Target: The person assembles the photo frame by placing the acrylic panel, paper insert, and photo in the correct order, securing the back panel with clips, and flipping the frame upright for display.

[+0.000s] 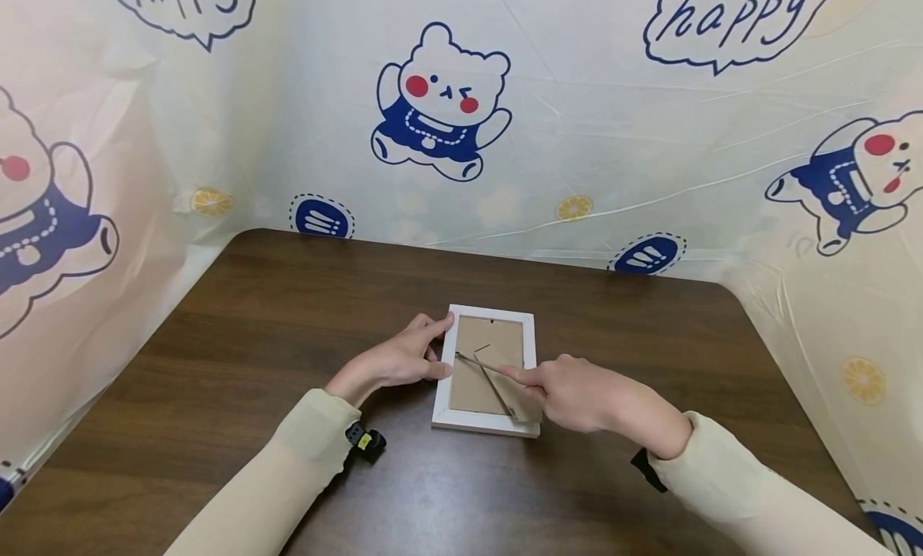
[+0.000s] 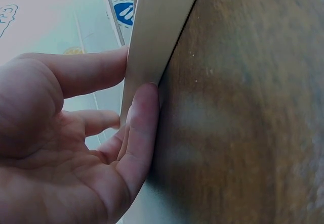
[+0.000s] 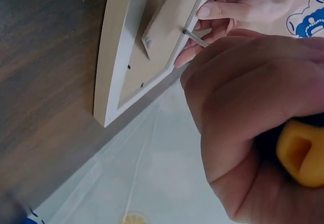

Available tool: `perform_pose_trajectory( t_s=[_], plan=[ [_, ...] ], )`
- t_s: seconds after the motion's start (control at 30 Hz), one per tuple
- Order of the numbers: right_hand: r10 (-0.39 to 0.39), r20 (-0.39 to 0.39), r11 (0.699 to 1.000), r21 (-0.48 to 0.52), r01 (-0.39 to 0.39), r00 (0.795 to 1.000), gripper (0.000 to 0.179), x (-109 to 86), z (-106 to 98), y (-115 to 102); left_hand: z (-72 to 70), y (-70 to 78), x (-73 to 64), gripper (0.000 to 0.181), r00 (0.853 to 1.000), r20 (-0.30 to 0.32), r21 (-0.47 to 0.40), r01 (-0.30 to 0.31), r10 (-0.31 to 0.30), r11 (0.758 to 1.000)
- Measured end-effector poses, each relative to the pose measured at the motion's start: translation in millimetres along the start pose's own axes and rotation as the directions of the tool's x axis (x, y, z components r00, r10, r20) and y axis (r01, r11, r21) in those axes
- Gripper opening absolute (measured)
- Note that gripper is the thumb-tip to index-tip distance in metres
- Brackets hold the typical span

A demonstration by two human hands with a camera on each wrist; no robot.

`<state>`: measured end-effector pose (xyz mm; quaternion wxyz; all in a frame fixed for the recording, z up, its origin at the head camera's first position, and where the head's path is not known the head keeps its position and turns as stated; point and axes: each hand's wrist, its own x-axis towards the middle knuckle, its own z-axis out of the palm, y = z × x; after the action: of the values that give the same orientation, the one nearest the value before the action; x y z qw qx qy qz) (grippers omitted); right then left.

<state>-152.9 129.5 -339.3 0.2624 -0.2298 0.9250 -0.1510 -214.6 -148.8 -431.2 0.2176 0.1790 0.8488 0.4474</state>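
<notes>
A white picture frame [image 1: 485, 421] lies face down on the table, its brown backing board [image 1: 505, 344] up and a stand flap [image 1: 497, 392] tilted up from the board. At its left edge my left hand [image 1: 404, 352] holds the frame, thumb and fingertips against its side [image 2: 152, 37]. My right hand [image 1: 587, 392] grips a screwdriver with a thin metal shaft [image 1: 476, 362]; its yellow and black handle [image 3: 304, 150] shows in the right wrist view. The screwdriver's tip [image 3: 187, 32] meets the inner left edge of the frame. My fingers hide most of the handle.
The dark wooden table [image 1: 324, 300] spreads around the frame. A pale printed curtain [image 1: 562, 123] hangs behind the table and along both sides. Small dark tabs [image 3: 129, 67] sit along the backing's inner edge.
</notes>
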Motion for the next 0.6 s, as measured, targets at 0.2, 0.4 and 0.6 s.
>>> perform_pose_trajectory(
  t_s=[0.2,0.4,0.6],
  plan=[
    [-0.014,-0.003,1.0,-0.025,0.014,1.0,0.05,0.4,-1,2,-0.1,1.3,0.1,0.09,1.0,0.001,0.003,0.005,-0.005,1.0],
    [-0.046,0.045,0.999,0.027,0.044,0.998,0.051,4.8,-7,17,-0.9,1.2,0.1,0.09,1.0,0.003,0.01,0.007,-0.007,1.0],
    [-0.112,0.089,0.994,0.013,0.111,0.99,0.051,13.0,-16,37,-0.9,-0.4,-0.8,0.09,1.0,0.009,0.004,-0.005,0.005,1.0]
  ],
)
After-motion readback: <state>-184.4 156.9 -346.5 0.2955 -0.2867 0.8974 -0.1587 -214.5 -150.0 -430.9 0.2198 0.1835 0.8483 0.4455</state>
